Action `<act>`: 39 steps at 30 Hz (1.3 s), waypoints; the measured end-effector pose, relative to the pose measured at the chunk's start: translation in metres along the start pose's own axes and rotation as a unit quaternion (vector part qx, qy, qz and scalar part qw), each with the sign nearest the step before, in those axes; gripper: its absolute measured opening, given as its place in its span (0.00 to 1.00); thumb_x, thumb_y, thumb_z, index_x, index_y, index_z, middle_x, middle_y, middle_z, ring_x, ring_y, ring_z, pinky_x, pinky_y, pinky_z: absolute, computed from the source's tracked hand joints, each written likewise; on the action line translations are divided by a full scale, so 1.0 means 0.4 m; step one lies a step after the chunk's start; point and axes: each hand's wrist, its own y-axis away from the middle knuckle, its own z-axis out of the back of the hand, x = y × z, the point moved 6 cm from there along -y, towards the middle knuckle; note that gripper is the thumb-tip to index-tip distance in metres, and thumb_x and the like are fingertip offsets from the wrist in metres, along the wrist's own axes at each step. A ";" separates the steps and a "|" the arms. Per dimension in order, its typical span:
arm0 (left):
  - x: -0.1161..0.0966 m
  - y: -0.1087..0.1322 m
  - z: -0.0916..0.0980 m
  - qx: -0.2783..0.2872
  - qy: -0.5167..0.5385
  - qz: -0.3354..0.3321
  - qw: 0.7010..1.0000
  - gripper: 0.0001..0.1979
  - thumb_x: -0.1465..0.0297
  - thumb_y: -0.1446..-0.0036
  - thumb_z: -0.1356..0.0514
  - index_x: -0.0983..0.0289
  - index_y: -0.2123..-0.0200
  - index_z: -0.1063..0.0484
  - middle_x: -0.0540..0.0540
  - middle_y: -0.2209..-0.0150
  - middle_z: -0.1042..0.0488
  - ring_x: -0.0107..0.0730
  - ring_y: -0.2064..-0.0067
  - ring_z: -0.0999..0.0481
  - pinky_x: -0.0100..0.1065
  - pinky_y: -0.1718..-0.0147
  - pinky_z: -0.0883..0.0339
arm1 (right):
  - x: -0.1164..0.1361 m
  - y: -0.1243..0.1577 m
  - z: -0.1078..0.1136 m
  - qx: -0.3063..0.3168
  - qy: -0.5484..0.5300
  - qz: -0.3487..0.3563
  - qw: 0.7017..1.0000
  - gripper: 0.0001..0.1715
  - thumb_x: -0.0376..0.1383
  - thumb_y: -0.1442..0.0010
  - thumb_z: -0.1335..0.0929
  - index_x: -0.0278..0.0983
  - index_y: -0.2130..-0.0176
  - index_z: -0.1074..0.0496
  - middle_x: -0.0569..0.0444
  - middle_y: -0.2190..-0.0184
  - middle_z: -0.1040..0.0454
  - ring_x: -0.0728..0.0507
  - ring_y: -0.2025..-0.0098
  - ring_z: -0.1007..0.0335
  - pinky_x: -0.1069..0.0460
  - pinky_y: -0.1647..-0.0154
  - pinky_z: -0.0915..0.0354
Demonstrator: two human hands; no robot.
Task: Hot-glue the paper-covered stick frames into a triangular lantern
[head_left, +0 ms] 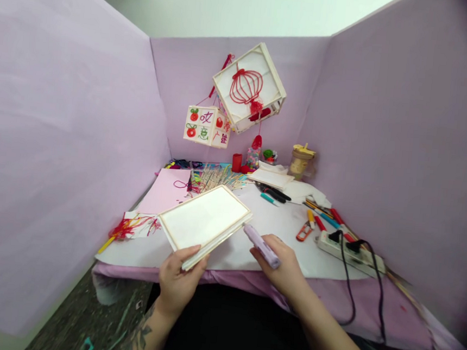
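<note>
My left hand (177, 279) grips the near corner of a white panel framed in thin wooden sticks (204, 219), holding it tilted above the table's front edge. My right hand (285, 266) is closed round a pale purple pen-shaped tool (260, 245), whose tip points at the panel's right edge. Both hands hover over the white sheet (278, 228) that covers the table.
Two paper lanterns (249, 86) (207, 125) hang at the back. A pink sheet (165, 190), red thread (129, 226), a stick bundle (217, 176), markers (275, 194), orange snips (304, 231), a power strip with black cables (349, 249) and a jar (301, 160) lie about. Purple partition walls enclose three sides.
</note>
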 end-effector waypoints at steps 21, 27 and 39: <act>0.125 -0.004 -0.068 0.064 0.178 0.286 0.939 0.13 0.67 0.53 0.32 0.64 0.63 0.27 0.51 0.71 0.23 0.28 0.74 0.24 0.25 0.77 0.31 | -0.136 0.037 -0.004 -0.226 -0.239 -0.211 0.921 0.26 0.45 0.43 0.30 0.40 0.46 0.30 0.46 0.50 0.26 0.38 0.53 0.28 0.43 0.57 0.31; 0.201 -0.054 -0.107 0.124 0.245 0.286 0.918 0.26 0.66 0.53 0.34 0.63 0.50 0.34 0.57 0.62 0.22 0.38 0.63 0.20 0.34 0.68 0.25 | -0.179 0.018 -0.033 -0.241 -0.348 -0.238 0.874 0.24 0.45 0.44 0.29 0.39 0.50 0.28 0.48 0.54 0.24 0.43 0.59 0.26 0.48 0.62 0.30; 0.222 0.118 -0.008 0.201 0.008 0.299 0.933 0.31 0.62 0.47 0.39 0.66 0.41 0.39 0.62 0.56 0.22 0.45 0.50 0.24 0.49 0.47 0.35 | -0.194 -0.011 -0.138 -0.167 -0.536 -0.324 0.761 0.25 0.47 0.53 0.25 0.41 0.56 0.25 0.50 0.61 0.19 0.39 0.54 0.24 0.46 0.53 0.30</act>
